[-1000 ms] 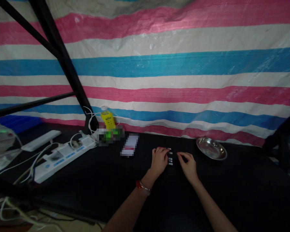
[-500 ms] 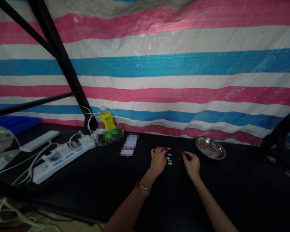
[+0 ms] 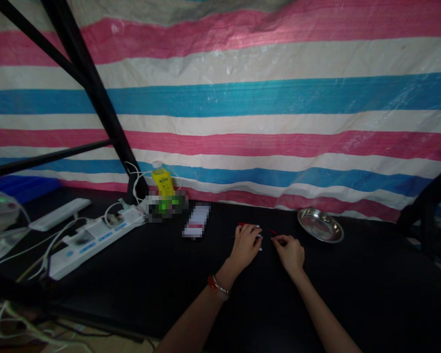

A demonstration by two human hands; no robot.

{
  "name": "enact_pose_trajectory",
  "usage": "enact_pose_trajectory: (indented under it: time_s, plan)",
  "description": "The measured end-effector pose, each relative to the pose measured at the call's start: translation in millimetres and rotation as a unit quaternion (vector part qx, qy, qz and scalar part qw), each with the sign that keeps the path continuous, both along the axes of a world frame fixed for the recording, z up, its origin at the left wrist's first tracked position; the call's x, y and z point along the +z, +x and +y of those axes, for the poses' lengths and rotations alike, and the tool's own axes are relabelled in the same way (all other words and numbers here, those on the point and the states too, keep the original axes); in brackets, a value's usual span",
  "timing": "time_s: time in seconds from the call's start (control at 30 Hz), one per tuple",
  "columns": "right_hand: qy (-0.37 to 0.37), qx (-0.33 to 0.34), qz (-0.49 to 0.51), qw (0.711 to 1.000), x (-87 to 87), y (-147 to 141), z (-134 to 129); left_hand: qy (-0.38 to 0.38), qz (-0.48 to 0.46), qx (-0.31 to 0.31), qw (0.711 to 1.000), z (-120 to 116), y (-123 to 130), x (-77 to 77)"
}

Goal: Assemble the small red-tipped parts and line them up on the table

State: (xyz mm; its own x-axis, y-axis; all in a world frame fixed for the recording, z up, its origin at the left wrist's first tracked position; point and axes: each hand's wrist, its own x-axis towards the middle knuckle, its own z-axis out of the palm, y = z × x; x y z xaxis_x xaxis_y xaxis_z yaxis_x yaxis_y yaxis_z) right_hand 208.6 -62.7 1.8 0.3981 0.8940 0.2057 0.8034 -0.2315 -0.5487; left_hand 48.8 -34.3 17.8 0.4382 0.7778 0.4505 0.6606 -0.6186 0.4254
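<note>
My left hand (image 3: 247,243) lies palm down with fingers stretched over a row of slim pen-like sticks. A red stick (image 3: 243,224) shows beyond its fingertips, and a pale stick end (image 3: 260,249) pokes out at its right side; the hand hides most of the row. A short red piece (image 3: 272,231), like a cap, lies on the black tabletop just beyond my right hand (image 3: 289,251). The right thumb and forefinger are pinched low over the table. What sits between them, if anything, is too dark and small to name.
A round metal dish (image 3: 320,226) stands at the back right. Left of my hands are a phone (image 3: 196,221), a yellow bottle (image 3: 162,180) and a white power strip (image 3: 95,242) with cables. A black frame post (image 3: 106,113) rises at the left before a striped sheet (image 3: 242,98).
My right hand has let go of the red piece, which now lies on the table, and has shifted slightly nearer me. My left hand has slid right, covering more of the sticks' pale ends.
</note>
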Motion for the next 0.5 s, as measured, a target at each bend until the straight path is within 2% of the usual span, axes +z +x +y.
enact_pose_trajectory:
  time_s: [0.13,0.27,0.5]
  plan:
    - [-0.01,0.007,-0.002,1.0,2.0,-2,-2,0.006,0.002,-0.032,0.999,-1,0,0.3]
    - [-0.025,0.028,-0.056,0.998,5.2,-10,-5,-0.003,0.019,-0.062,0.998,-3,2,1.5]
    - [-0.112,0.07,-0.109,0.985,3.0,-19,-5,0.0,0.027,-0.068,0.997,-5,4,1.5]
